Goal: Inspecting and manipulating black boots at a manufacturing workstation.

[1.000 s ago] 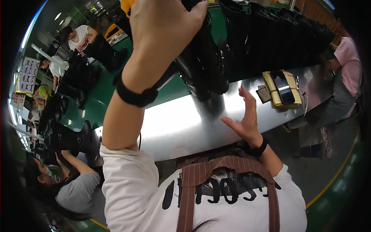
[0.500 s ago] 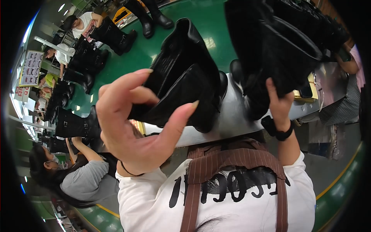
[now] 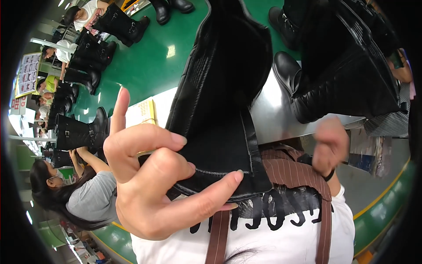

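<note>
Close in front of me, a tall black boot (image 3: 228,101) has its shaft turned toward me, so its dark lining and stitched edge show. My left hand (image 3: 162,180) pinches the rim of that shaft between thumb and fingers, with one finger sticking up. The foot of this boot is hidden. My right hand (image 3: 329,145) is off the boots, in front of the apron, smeared by motion; its fingers look curled, but whether anything is in them is unclear. To the right, another tall black boot (image 3: 334,79) stands tilted on the metal tabletop, apart from both hands.
A metal tabletop (image 3: 268,119) runs under the boots, with a yellow-edged box (image 3: 143,112) at its left. Beyond lies a green surface (image 3: 145,66) with several black boots (image 3: 83,132) along its left side. A co-worker in grey (image 3: 94,198) handles a boot at left.
My left hand, half open beside the shaft before, has closed on its rim. That boot is nearer and more tipped toward me. My right hand has left the right boot, which now stands lower.
</note>
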Demonstrator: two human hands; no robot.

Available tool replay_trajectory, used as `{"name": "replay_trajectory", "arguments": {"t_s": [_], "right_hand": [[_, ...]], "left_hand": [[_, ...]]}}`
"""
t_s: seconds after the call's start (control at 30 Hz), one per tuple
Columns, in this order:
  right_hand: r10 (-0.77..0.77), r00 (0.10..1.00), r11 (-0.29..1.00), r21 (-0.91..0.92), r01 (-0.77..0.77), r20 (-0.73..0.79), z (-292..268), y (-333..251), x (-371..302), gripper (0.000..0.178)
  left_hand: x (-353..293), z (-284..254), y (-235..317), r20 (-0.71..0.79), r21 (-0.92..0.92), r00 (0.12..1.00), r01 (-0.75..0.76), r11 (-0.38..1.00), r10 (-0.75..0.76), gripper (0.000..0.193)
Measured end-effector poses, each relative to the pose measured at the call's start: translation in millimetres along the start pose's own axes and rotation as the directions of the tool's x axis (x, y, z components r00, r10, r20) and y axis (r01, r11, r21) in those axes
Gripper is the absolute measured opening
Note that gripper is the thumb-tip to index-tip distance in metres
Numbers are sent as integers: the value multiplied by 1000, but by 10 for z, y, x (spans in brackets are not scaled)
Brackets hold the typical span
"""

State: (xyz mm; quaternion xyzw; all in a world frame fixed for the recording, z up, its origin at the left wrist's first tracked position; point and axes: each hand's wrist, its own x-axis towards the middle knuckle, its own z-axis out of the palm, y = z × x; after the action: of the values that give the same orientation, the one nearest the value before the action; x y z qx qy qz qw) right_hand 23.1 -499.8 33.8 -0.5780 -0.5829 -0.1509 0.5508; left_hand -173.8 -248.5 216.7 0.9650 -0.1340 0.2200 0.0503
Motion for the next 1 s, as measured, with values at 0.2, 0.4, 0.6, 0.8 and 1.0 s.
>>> {"name": "replay_trajectory", "arguments": {"t_s": [0.2,0.4,0.6,0.8,1.0], "right_hand": [[486,865,856,130,-500,125,713,198,538,88],[746,553,455,321,-831,373,813,531,767,26],[522,845,741,430,-515,114,1048,543,781,24],[446,866,865,138,-482,226,1165,428,851,30],[644,696,674,194,-713,319,1063,465,498,34]], "left_hand": [[-78,51,151,-6,-59,1000,-25,998,24,36],[-356,-77,4,-7,-240,996,-90,967,91,33],[-348,-131,-1,-124,-177,989,-104,979,83,26],[62,285,-95,-550,423,814,466,777,-189,38],[-120,617,-435,-746,127,648,365,922,-154,94]]}}
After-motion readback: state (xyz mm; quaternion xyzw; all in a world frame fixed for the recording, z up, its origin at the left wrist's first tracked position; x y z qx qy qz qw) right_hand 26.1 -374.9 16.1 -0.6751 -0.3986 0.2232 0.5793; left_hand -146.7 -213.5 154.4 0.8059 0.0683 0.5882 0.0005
